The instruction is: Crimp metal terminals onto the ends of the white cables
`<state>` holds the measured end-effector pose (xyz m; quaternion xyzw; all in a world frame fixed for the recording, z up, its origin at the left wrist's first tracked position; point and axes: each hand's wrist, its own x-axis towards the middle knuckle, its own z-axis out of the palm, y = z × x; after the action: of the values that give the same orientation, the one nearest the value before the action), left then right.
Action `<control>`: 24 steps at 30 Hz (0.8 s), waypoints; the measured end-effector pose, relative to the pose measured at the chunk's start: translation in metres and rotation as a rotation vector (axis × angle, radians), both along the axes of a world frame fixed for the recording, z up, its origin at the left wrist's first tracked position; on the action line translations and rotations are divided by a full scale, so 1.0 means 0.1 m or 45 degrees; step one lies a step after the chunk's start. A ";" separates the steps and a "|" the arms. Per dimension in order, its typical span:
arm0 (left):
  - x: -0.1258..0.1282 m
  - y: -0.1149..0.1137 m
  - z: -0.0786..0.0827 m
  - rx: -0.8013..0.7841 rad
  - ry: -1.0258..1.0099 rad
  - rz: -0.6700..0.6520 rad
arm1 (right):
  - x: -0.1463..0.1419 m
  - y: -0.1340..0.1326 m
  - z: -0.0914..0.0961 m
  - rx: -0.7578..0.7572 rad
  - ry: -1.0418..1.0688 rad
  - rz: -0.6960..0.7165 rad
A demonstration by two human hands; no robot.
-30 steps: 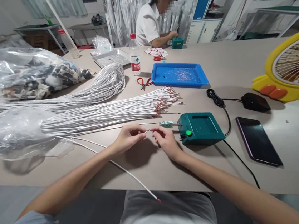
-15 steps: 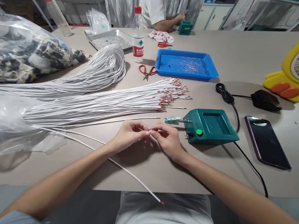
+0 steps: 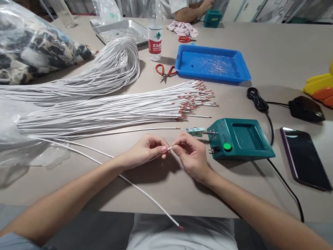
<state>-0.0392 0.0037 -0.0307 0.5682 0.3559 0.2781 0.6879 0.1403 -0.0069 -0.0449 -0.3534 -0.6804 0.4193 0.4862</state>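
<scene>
My left hand [image 3: 148, 149] is closed in a pinch on a white cable [image 3: 169, 148] close to its end. Thumb and fingertips of my right hand [image 3: 191, 152] pinch at the tip of that cable, hiding the tip itself. Just right of my right hand stands a green device [image 3: 240, 138] with a green button and a small clip [image 3: 195, 130] on a rod. Behind my hands lies a thick bundle of white cables [image 3: 117, 112] with red-brown ends. One loose white cable [image 3: 151, 199] runs under my left wrist and hangs over the table edge, red at its end.
A blue tray [image 3: 246, 71] with small scraps, red-handled cutters [image 3: 165, 73] and a water bottle [image 3: 154, 26] stand farther back. A coiled cable bundle [image 3: 103, 70] and a large plastic bag [image 3: 25, 44] are at left. A phone [image 3: 305, 159] and a yellow fan [image 3: 331, 92] are at right.
The view has shifted slightly, so the table things sit a little differently. My fingers have parted a little, showing more white cable between them. Both hands keep their pinch.
</scene>
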 end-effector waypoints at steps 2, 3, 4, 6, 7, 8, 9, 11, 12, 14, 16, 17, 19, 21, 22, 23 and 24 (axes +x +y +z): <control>0.01 0.00 0.00 0.034 0.044 0.033 | 0.01 -0.01 -0.01 0.061 -0.010 -0.088; 0.01 0.01 0.00 0.049 0.058 0.047 | 0.02 -0.02 -0.02 0.086 -0.004 -0.150; 0.02 0.01 -0.01 0.058 0.065 0.066 | 0.03 -0.02 -0.02 0.110 0.003 -0.213; 0.03 0.01 -0.05 0.047 0.062 0.125 | 0.04 -0.02 -0.04 0.161 -0.009 -0.302; 0.03 0.02 -0.07 0.027 0.051 0.163 | 0.05 -0.01 -0.05 0.183 -0.039 -0.316; 0.03 0.02 -0.09 0.005 0.038 0.206 | 0.04 -0.01 -0.06 0.195 -0.080 -0.313; 0.03 0.03 -0.10 -0.013 0.026 0.242 | 0.04 0.00 -0.07 0.196 -0.124 -0.303; 0.01 0.04 -0.13 -0.030 0.015 0.265 | 0.03 0.02 -0.09 0.198 -0.212 -0.288; 0.00 0.04 -0.14 -0.030 0.017 0.253 | 0.02 0.02 -0.09 0.222 -0.252 -0.291; -0.01 0.05 -0.15 -0.019 0.023 0.217 | 0.01 0.04 -0.09 0.334 -0.323 -0.311; -0.02 0.05 -0.14 -0.016 0.020 0.193 | 0.02 0.06 -0.08 0.474 -0.381 -0.334; -0.02 0.05 -0.13 -0.016 0.017 0.188 | 0.02 0.06 -0.08 0.522 -0.408 -0.338; -0.01 0.05 -0.10 -0.024 0.030 0.172 | 0.03 0.07 -0.09 0.553 -0.448 -0.324; -0.01 0.04 -0.08 -0.023 0.046 0.165 | 0.04 0.07 -0.11 0.535 -0.463 -0.302; 0.00 0.05 -0.07 -0.017 0.055 0.167 | 0.04 0.07 -0.11 0.527 -0.461 -0.292; 0.00 0.05 -0.06 -0.011 0.062 0.170 | 0.04 0.07 -0.12 0.522 -0.455 -0.280; 0.00 0.05 -0.05 -0.007 0.066 0.173 | 0.04 0.07 -0.13 0.519 -0.447 -0.266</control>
<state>-0.0389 0.0084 -0.0357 0.5478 0.4123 0.3084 0.6594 0.1439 0.0002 -0.0576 -0.3838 -0.7843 0.1537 0.4625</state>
